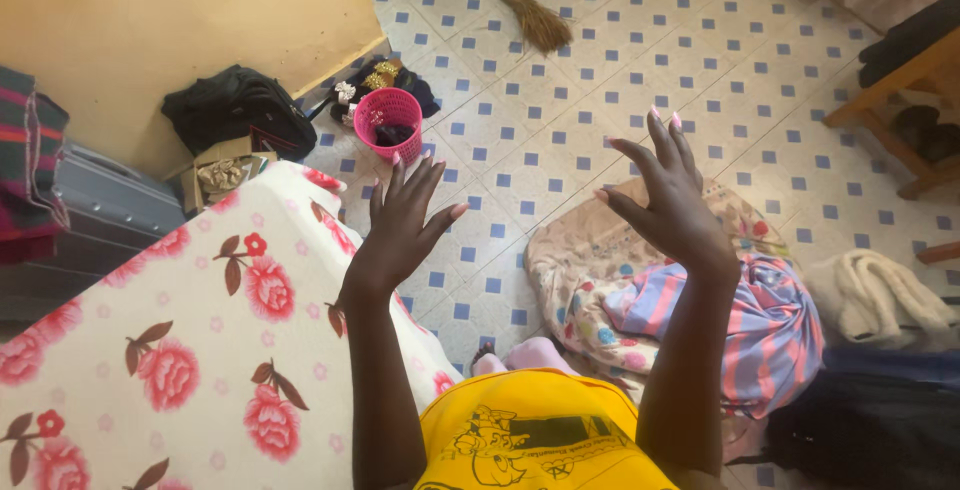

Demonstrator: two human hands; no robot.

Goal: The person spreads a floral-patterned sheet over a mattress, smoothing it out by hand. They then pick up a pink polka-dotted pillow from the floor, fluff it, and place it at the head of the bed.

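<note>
Plainly both hands raised, fingers spread wide, holding nothing: left hand (400,225) over floral bedsheet (180,350) edge, right hand (665,195) above clothes heap (640,290) on floor. Risk: heap near feet, likely trip hazard.

Matt floral cotton-like sheet (200,350), glossy glazed floor tiles (640,60), pink perforated plastic basket (389,120), rough straw broom (535,18).

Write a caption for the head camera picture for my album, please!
Both hands, left hand and right hand, raised open and empty above a rose-print sheet and a laundry pile.
</note>
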